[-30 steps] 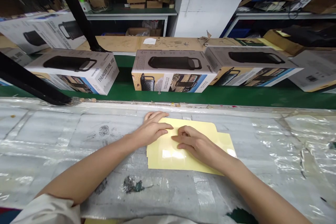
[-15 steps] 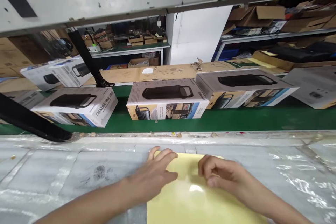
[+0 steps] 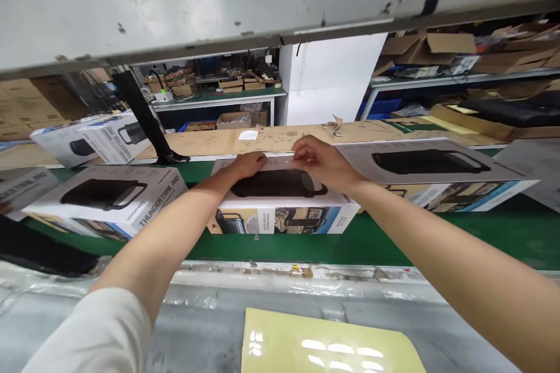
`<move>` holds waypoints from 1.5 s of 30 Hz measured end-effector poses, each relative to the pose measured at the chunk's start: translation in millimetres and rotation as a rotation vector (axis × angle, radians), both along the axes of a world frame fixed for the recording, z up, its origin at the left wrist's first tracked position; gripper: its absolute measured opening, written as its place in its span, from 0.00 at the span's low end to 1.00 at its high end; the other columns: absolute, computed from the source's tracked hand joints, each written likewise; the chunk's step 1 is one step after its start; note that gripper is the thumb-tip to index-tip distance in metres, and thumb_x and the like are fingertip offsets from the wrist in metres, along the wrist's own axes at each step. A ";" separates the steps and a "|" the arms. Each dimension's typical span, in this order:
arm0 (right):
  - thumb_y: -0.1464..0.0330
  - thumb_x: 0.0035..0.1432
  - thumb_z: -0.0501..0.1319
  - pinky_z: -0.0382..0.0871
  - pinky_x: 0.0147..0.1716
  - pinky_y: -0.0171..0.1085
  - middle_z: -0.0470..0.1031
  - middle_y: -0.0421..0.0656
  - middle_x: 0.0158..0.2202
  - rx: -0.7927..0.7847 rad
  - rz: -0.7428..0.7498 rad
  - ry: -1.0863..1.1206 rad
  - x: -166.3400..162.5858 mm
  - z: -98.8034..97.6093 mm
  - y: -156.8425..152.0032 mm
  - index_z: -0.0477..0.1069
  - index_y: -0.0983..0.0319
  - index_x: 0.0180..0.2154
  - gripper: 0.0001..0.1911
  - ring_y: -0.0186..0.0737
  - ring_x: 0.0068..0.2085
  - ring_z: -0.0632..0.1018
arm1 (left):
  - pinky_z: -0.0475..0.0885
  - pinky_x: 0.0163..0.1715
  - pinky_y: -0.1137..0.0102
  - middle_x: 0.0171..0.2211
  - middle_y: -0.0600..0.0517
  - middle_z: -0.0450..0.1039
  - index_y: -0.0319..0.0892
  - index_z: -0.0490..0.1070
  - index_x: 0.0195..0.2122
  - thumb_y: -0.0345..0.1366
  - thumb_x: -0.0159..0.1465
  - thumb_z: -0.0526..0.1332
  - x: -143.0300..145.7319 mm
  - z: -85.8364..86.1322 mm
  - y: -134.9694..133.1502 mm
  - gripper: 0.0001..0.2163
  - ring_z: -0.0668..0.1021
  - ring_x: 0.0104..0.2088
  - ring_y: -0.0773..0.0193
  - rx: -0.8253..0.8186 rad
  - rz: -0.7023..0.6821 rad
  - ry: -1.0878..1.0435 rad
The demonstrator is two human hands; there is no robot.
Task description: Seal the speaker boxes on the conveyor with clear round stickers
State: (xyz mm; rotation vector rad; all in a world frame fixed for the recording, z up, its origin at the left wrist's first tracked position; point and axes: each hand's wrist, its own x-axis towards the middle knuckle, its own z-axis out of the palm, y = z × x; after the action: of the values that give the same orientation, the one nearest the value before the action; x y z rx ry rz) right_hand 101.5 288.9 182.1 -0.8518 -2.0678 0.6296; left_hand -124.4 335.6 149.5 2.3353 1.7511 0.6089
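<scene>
Before me a white printed carton [image 3: 284, 201] rests on the green belt [image 3: 280, 249], its top showing a black cylinder with a handle. My left hand [image 3: 250, 164] lies on the far left part of the carton's top, fingers out and partly hidden. Over the far edge of the same top, my right hand [image 3: 321, 158] has thumb and fingers pinched together. A tiny pale spot shows by its fingertips; whether it is held I cannot make out. Nearer to me, a glossy yellow sheet [image 3: 324, 335] lies on the plastic-covered bench [image 3: 196, 326], touched by neither hand.
Similar cartons stand on the belt to the left [image 3: 109, 192] and right [image 3: 437, 169]. A black post [image 3: 142, 113] rises at the left. Overhead runs a low grey metal beam [image 3: 262, 0]. Beyond the belt is a brown cardboard strip [image 3: 289, 134].
Both hands have left the yellow sheet and reached forward to the middle carton's top. The right fingers are still pinched. The view has shifted, so the sheet appears lower.
</scene>
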 end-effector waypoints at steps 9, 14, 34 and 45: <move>0.67 0.49 0.65 0.68 0.35 0.39 0.69 0.34 0.26 0.066 0.060 -0.158 -59.3 -21.6 99.8 0.63 0.57 0.37 0.13 0.39 0.30 0.73 | 0.65 0.63 0.59 0.62 0.48 0.73 0.44 0.72 0.58 0.34 0.73 0.47 -11.3 -25.1 -0.4 0.19 0.73 0.62 0.53 0.052 0.011 0.008; 0.70 0.48 0.66 0.69 0.34 0.41 0.72 0.37 0.29 0.085 -0.019 -0.261 -63.2 -30.3 113.3 0.64 0.57 0.37 0.15 0.43 0.31 0.74 | 0.66 0.63 0.58 0.60 0.47 0.74 0.44 0.73 0.56 0.33 0.72 0.48 -14.7 -30.1 3.5 0.18 0.74 0.61 0.51 0.073 0.031 -0.023; 0.63 0.67 0.61 0.59 0.61 0.65 0.71 0.52 0.58 0.382 -0.200 -0.466 -19.6 -44.8 -34.6 0.67 0.60 0.55 0.17 0.64 0.62 0.68 | 0.57 0.64 0.49 0.59 0.44 0.72 0.46 0.70 0.59 0.57 0.71 0.50 -15.7 -26.6 -2.7 0.26 0.71 0.62 0.43 -0.011 0.054 0.044; 0.78 0.65 0.61 0.71 0.38 0.40 0.74 0.46 0.39 0.055 0.295 -0.663 -7.8 -136.2 -219.0 0.76 0.62 0.37 0.08 0.44 0.39 0.77 | 0.54 0.66 0.48 0.60 0.43 0.67 0.43 0.71 0.54 0.31 0.69 0.55 19.0 -34.5 -178.4 0.14 0.64 0.64 0.47 0.307 -0.070 -0.100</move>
State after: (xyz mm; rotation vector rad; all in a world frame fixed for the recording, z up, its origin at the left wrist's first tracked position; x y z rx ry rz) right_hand 93.8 69.9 45.9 -0.7962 -2.8334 0.4744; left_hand -105.4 157.2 115.0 2.4968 1.6226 1.0280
